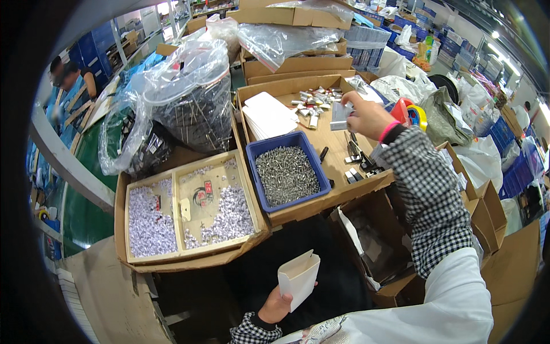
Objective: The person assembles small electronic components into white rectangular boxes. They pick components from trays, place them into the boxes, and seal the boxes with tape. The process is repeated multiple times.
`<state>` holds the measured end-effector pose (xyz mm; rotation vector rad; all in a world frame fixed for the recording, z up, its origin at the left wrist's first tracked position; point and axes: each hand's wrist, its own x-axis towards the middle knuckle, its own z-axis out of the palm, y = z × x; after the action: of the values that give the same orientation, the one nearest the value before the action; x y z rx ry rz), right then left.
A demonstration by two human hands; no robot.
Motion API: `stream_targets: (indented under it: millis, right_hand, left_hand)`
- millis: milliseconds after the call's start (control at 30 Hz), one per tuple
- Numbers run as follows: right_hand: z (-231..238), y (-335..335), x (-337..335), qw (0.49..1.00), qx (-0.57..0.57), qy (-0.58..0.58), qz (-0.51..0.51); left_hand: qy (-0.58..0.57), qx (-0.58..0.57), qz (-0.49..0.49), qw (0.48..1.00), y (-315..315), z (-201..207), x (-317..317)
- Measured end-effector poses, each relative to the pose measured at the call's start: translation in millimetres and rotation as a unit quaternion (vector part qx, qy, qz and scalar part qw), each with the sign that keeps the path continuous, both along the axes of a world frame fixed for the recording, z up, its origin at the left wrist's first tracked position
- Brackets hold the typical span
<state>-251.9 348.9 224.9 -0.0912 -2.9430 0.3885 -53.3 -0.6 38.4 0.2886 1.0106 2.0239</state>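
Observation:
My left hand (276,307) is closed round a white open-topped paper box (299,280), held low in front of me and tilted. Above the cardboard tray (298,214), my right hand (369,117) pinches a small clear, greyish flat packet (341,117); its contents are too small to tell. Just beyond it lie several small silver and red metal pieces (316,104). Dark and silver parts (360,160) rest below the right hand. A blue bin (252,157) full of small metal screw-like pieces (288,176) stands beside a stack of white flat sheets (269,114).
At the left, a two-part wooden tray (177,212) holds many tiny whitish pieces. Behind it stands a large clear bag (189,109) of dark parts. An open cardboard box (372,235) sits beneath my right arm. Yellow tape (418,117) lies right. Another person (74,80) is far left.

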Motion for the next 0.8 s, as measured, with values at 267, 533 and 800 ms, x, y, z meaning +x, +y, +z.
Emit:
stream_targets:
  millis: [267,533,800]
  right_hand:
    - [16.2,-66.8,122.5,0.953,-0.176,0.001,0.247]
    - [-18.5,-113.5,161.8,0.917,-0.103,0.005,0.385]
    - [-21.4,-115.7,174.9,0.914,-0.17,0.054,0.363]
  left_hand:
    - [-0.016,0.0,-0.024,1.0,8.6,20.4,-5.8]
    - [-0.03,0.001,-0.017,0.999,9.4,29.9,2.9]
    - [-0.078,0.013,-0.006,0.997,7.6,28.8,7.5]
